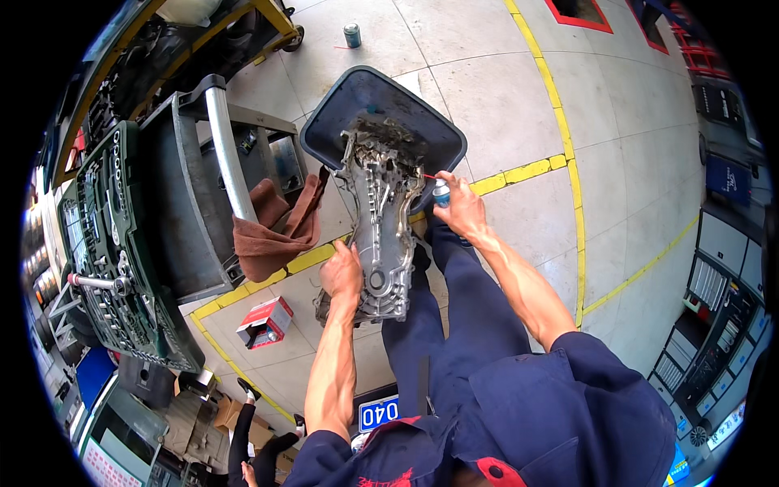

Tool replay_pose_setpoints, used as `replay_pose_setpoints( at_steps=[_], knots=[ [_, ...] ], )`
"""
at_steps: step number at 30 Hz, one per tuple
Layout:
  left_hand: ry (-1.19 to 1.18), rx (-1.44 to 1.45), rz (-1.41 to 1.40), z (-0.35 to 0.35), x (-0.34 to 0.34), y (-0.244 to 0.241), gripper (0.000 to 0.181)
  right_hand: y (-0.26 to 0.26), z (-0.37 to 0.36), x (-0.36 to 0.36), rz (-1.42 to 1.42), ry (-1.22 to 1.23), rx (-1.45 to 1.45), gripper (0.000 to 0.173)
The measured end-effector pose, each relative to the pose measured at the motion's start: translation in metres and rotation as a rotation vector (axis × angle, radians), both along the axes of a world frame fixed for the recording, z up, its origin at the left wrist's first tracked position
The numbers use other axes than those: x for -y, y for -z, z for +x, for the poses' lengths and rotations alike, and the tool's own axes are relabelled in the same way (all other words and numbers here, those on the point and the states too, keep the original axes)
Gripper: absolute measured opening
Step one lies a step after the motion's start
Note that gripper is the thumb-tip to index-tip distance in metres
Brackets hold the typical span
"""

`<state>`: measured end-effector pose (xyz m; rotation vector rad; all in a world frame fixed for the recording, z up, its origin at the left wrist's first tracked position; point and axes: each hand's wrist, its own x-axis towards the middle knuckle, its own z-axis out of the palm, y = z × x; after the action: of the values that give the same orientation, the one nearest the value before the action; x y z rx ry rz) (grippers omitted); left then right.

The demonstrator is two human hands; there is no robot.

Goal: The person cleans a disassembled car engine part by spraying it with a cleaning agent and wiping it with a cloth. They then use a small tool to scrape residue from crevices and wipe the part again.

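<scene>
A cast metal engine timing cover (380, 243) is tilted over a dark plastic tub (447, 131), its far end inside the tub. My left hand (342, 271) grips the cover's left edge near its wide, round-holed end. On the other side, my right hand (462, 207) is closed around an aerosol can (441, 193) with a thin red straw, which points at the cover's upper right edge. Dark, wet-looking grime covers the tub's inside around the cover's far end. Whether spray is coming out cannot be told.
At left stands a metal tool cart (188, 201) with a brown cloth (277, 234) over its handle and an open green socket set (125, 255) beside it. A red-and-white box (265, 322) and another can (352, 35) stand on the floor. Another person's legs (243, 435) show at lower left.
</scene>
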<state>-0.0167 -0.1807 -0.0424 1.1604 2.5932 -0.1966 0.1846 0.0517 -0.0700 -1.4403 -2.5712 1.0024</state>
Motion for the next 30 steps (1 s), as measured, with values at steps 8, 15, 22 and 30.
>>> replay_pose_setpoints(
  at_steps=[8, 15, 22, 30],
  knots=[
    [0.195, -0.139, 0.191, -0.027, 0.027, -0.007, 0.025, -0.007, -0.009, 0.001, -0.035, -0.136, 0.031, 0.080],
    [0.228, -0.107, 0.206, -0.030, 0.029, -0.013, 0.025, -0.001, -0.004, 0.006, -0.042, -0.247, 0.056, 0.087],
    [0.249, -0.142, 0.207, -0.033, 0.023, -0.013, 0.024, -0.011, -0.006, 0.002, -0.059, -0.193, 0.056, 0.087],
    [0.223, -0.105, 0.215, -0.035, 0.020, -0.010, 0.023, -0.019, 0.009, 0.008, -0.022, -0.267, 0.088, 0.088]
  ],
)
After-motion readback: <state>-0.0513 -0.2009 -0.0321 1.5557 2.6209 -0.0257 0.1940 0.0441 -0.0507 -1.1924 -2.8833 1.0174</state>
